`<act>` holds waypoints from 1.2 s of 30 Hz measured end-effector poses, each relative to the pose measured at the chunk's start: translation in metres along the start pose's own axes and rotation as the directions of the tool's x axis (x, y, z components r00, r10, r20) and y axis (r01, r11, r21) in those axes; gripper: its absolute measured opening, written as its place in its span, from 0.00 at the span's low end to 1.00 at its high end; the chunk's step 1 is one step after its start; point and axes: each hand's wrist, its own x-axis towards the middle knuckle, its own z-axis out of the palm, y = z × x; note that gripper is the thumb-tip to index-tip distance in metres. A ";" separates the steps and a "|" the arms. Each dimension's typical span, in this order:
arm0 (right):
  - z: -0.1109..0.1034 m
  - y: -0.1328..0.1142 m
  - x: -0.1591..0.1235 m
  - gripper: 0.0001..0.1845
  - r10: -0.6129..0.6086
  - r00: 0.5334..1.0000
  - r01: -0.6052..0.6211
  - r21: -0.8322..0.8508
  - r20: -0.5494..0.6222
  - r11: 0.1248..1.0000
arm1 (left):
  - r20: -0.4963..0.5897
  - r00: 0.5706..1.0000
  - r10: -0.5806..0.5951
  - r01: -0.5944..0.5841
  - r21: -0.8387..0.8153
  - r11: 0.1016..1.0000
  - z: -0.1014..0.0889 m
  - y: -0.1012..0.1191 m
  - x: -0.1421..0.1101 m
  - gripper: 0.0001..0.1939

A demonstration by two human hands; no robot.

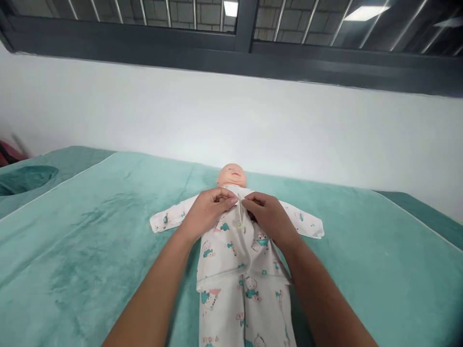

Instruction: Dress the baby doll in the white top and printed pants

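A baby doll (pixel 232 176) lies on its back, head toward the wall, dressed in a white printed top (pixel 222 250) and matching trousers (pixel 224 313). Its sleeves stretch out to both sides. At the upper chest, my left hand (pixel 211 209) pinches one edge of the top's front opening. Opposite it, my right hand (pixel 269 214) pinches the other edge, fingertips close to those of the left. Between them the fabric is lifted a little, with a small pale fastening below. Exactly what sits under the fingertips is hidden.
A green plush cover (pixel 108 250) spreads under the doll. Behind it rises a white wall (pixel 181 115), topped by a dark window frame (pixel 144 43) with metal bars. A dark red object (pixel 10 153) shows at the far left edge.
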 end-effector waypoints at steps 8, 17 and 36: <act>-0.003 0.010 0.006 0.14 0.045 0.989 -0.099 0.415 0.137 0.905 | -0.045 0.998 -0.039 0.034 -0.107 0.994 0.007 -0.004 0.002 0.10; -0.002 0.014 0.009 0.14 0.044 0.986 -0.109 0.428 0.160 0.897 | -0.055 0.998 -0.025 0.018 -0.124 0.992 0.011 -0.004 0.002 0.10; -0.013 0.020 0.009 0.11 -0.043 0.954 -0.070 0.360 0.296 0.931 | -0.069 0.998 0.004 -0.004 0.000 1.000 0.013 -0.004 0.000 0.14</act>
